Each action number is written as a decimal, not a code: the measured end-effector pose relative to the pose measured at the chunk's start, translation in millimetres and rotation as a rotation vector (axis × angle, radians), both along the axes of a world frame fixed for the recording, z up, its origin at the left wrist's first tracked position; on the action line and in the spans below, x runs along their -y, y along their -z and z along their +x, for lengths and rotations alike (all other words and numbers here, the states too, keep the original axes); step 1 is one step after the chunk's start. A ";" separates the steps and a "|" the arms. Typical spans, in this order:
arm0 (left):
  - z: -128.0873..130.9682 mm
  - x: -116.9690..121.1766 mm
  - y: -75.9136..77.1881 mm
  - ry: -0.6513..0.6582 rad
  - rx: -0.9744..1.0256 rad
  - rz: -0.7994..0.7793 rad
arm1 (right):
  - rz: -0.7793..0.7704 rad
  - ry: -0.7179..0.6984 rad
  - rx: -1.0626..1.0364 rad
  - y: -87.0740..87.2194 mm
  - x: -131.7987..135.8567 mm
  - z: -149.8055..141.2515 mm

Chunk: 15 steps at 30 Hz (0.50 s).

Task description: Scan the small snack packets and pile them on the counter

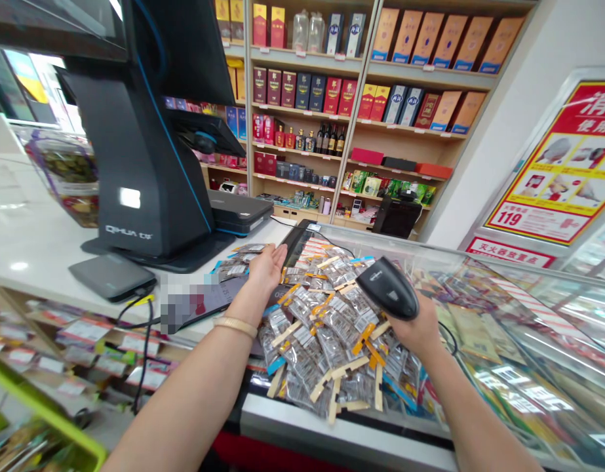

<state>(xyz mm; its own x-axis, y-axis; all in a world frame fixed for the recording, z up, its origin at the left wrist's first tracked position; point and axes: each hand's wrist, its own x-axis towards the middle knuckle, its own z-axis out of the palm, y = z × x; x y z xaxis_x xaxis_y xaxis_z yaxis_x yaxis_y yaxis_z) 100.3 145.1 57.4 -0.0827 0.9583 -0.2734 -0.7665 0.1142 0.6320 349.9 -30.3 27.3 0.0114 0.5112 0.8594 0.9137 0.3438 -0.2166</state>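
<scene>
Step in hand, judged: scanning packets (326, 341). Right hand (419, 328) wrapped round barcode scanner (387, 288), over right side of pile. Left hand (267, 267) unclenched, fingers extended, no item visible in it; beside pile's far left edge. Packets heaped on display case (375, 438), between forearms. Next move likely calls for barcode facing scanner.

The barcode scanner (388, 288) in my right grip (420, 328) was black with a small grey label. The plastic packets (302, 305) were clear over greyish brown, with white labels striped in black and edges of orange, blue and cream. My bracelet (236, 326) was pale gold. The terminal stand (139, 151) was black with a blue line and white lettering, the counter (17, 216) white. The wall poster (562, 157) was red, yellow and white; the tall boxes (440, 39) orange with blue bases.
</scene>
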 end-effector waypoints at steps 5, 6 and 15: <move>-0.1 10.5 7.7 0.276 -0.747 0.320 | -0.003 -0.005 -0.002 -1.4 0.0 -0.8; -1.6 12.4 8.4 0.347 -0.943 0.400 | 0.000 -0.008 -0.004 -1.9 0.3 -1.3; -17.3 12.6 6.9 0.795 -1.672 0.613 | 0.009 0.003 0.013 -5.3 0.6 -3.4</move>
